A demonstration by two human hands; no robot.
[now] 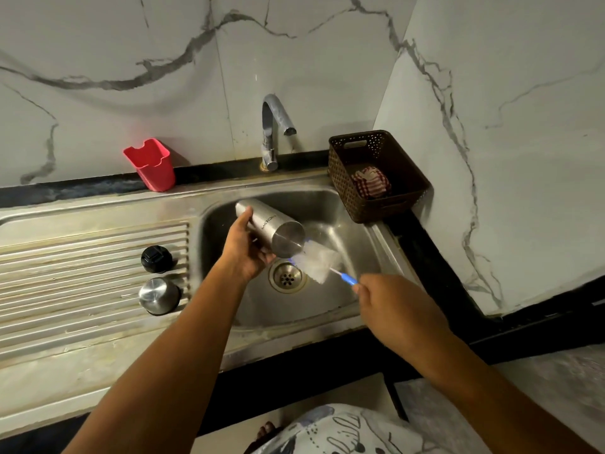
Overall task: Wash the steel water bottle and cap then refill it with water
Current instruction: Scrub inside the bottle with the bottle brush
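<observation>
From the head camera, the only view we have, we see the steel bottle (270,228) held over the sink (327,299), lying nearly sideways with its flat base turned toward us and to the right. The left hand (244,249) wraps it from below, thumb pressed on the near side of the body, the other fingers curled under and mostly hidden. The right hand (389,301) has its fingers closed together around the blue handle of a bottle brush (319,262), whose white bristles are blurred and sit right at the base of the bottle. We cannot tell whether they touch the steel.

We judge the washing step to be in hand, with the outside of the base being scrubbed. The tap (274,126) shows no stream, so rinsing and refilling appear not yet done. The next move probably calls for turning the bottle so the brush reaches the rest of the body or the mouth, which faces away and is hidden from us.

Counting: 1 bottle, 1 brush, 1 tap. On the ribbed drainboard (82,257) stand 2 cap parts, just beside each other: 1 black cap (156,259) and 1 steel cap (159,295). We also count 1 red holder (150,164) and 1 brown basket (379,175) holding 1 checked cloth (370,181).
</observation>
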